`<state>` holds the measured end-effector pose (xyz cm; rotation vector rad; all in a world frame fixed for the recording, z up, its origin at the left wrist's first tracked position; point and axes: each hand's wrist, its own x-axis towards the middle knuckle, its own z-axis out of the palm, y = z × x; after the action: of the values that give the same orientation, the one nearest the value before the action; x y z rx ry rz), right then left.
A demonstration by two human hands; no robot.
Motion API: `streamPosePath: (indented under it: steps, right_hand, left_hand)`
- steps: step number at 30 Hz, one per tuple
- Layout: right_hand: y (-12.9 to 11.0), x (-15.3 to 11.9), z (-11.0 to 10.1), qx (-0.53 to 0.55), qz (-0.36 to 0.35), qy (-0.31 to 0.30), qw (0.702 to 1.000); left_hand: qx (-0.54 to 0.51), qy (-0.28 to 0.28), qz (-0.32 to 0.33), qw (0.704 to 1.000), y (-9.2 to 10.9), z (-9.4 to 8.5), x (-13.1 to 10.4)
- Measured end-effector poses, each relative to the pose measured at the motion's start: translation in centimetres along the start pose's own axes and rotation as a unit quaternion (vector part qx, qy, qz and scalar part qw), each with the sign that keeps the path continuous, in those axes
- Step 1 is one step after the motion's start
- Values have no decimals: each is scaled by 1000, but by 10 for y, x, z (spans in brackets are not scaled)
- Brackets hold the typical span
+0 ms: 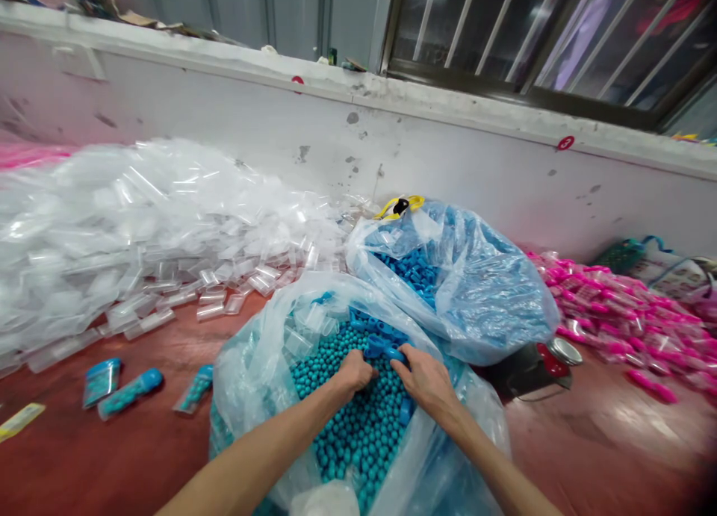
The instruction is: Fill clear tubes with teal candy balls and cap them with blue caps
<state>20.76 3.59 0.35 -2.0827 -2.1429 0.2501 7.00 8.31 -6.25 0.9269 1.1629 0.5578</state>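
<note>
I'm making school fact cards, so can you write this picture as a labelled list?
Left hand: at small round teal beads
Right hand: fingers on a small blue plastic piece
Front: open clear plastic bag holding the beads
Behind: bluish see-through plastic bag with blue plastic parts
Left: clear plastic tube heap; three blue-topped, bead-filled clear containers
Right: bright pink plastic pile

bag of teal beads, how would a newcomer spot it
On the red surface, find the heap of clear tubes, then look right. The bag of teal beads is nearer than the bag of blue pieces; only it has the left hand and right hand at its opening.
</note>
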Motion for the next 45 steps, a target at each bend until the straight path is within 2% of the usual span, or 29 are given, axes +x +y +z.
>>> streamPosePath:
  steps: [3, 9, 12, 15, 19, 23, 28, 32, 35, 38, 40, 43, 45]
  right_hand:
    - [3, -2, -1, 33, 9, 3, 999]
    - [5, -9, -3, 61, -33, 16, 997]
    - [1, -13, 1, 59, -76, 16, 995]
    - [-4, -15, 5, 50, -108, -11, 993]
    - [-7, -13, 6, 136, -100, -36, 985]
    - [-7, -6, 7, 269, -35, -72, 960]
    - [-10, -2, 12, 408, 60, -147, 899]
    - [-16, -5, 19, 457, 45, -166, 873]
    - [-21, -7, 24, 476, 35, -193, 857]
    - [-24, -10, 23, 483, 34, -246, 840]
    - [-28, -14, 22, 441, 19, -242, 864]
    - [-34, -24, 19, 319, -43, -167, 932]
    - [-36, -31, 18, 245, -90, -164, 951]
  left_hand:
    - [-20, -34, -18, 999, 5, -1, 0]
    - [-104, -148, -7, 983, 12, -35, -31]
    - [-141, -152, 15, 978, 11, -45, -44]
    - [-163, -137, 41, 976, 7, -46, -51]
    - [-180, -140, 54, 972, 3, -45, -57]
    - [-166, -121, 50, 977, 1, -47, -61]
    - [-161, -95, 77, 979, -1, -49, -65]
    - [-191, -129, 87, 969, 0, -45, -68]
    - [-194, -121, 108, 968, 0, -42, -68]
    - [-178, -121, 115, 970, -1, -41, -69]
    - [-162, -118, 109, 974, -3, -40, -69]
    - [-118, -85, 88, 985, -5, -43, -72]
    - [-79, -62, 66, 993, -5, -49, -75]
